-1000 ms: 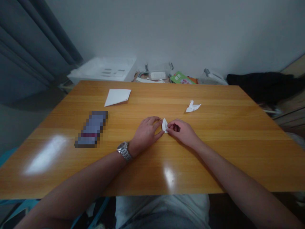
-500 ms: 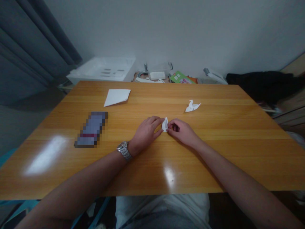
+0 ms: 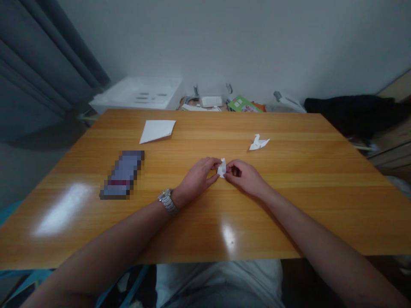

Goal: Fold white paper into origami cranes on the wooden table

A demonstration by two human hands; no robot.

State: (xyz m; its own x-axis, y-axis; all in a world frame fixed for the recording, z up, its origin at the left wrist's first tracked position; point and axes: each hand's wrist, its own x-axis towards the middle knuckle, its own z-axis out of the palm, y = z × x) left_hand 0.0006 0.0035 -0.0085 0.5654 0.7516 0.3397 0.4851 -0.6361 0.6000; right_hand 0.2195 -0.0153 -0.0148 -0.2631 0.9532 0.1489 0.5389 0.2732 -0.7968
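Pinched from either side by the left hand (image 3: 195, 179) and the right hand (image 3: 246, 177), the small folded paper (image 3: 221, 167) stands upright directly between them, equally near both.

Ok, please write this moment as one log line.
left hand: pinching small folded paper | right hand: pinching it too | table: paper bird, folded sheet lying apart

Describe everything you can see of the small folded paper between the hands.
The folded paper is small, white and creased into a compact, pointed shape; its folds are too small to read. It is held over the middle of the wooden table, pinched from both sides by the fingertips of the left hand and the right hand.
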